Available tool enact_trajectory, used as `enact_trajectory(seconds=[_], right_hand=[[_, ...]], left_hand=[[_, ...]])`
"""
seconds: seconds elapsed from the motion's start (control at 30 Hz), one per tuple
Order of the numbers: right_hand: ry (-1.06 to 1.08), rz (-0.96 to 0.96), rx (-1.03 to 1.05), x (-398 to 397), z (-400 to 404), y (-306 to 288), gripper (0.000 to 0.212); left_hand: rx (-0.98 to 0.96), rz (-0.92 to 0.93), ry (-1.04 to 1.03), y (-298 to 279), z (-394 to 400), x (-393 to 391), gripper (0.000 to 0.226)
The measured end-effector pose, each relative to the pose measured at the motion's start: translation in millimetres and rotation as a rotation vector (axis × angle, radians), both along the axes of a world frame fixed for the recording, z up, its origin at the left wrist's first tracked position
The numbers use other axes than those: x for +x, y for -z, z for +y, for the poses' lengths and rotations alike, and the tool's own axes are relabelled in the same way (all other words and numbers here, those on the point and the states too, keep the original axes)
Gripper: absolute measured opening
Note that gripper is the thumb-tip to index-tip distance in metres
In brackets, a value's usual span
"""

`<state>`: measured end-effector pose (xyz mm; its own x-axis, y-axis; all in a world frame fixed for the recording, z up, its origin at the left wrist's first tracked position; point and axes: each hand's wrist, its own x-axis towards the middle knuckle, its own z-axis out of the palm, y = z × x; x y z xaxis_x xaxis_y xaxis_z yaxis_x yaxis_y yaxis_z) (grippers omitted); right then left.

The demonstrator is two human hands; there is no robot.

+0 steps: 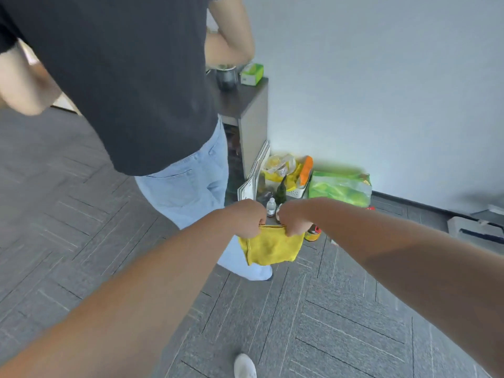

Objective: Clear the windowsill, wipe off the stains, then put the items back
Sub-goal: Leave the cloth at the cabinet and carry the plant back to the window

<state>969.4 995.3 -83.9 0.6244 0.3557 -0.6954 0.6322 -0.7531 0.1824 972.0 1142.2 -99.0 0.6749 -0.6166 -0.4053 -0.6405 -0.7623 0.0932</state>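
A folded yellow cloth [271,248] hangs in front of me over the grey carpet. My left hand [245,216] grips its top left corner and my right hand [296,219] grips its top right corner, both fists closed on the upper edge. Behind my hands several items stand on the floor by the wall: a small clear bottle [271,206], a dark green bottle [281,190] and a yellow jar [312,233]. No windowsill is in view.
Another person in a black shirt and light jeans [188,186] stands close ahead on the left. A dark cabinet [245,105] holds a green tissue box [252,74] and a cup. A white basket [296,192] and green bag [339,188] sit by the wall.
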Motion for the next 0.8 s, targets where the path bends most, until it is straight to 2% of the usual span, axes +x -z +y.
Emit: enact_trajectory(seconds=[0.2, 0.33, 0.47, 0.7, 0.8], right_hand=[[0.125, -0.035, 0.039, 101.2, 4.9, -20.1, 0.043], [0.168, -0.063, 0.058, 175.4, 4.6, -22.6, 0.04], [0.123, -0.071, 0.086, 259.1, 6.4, -12.4, 0.039], [0.054, -0.066, 0.154, 406.1, 28.3, -10.1, 0.037], [0.071, -0.057, 0.169, 461.1, 46.1, -15.5, 0.037]], left_hand=[[-0.043, -0.065, 0.03, -13.4, 7.7, 119.3, 0.031], [-0.047, -0.063, 0.018, -13.4, 10.3, 194.3, 0.034], [-0.058, -0.065, -0.021, -8.2, 17.1, 270.5, 0.013], [-0.027, -0.026, -0.184, -17.0, 40.5, 404.3, 0.01], [-0.077, -0.038, -0.243, -22.1, 60.1, 455.1, 0.017]])
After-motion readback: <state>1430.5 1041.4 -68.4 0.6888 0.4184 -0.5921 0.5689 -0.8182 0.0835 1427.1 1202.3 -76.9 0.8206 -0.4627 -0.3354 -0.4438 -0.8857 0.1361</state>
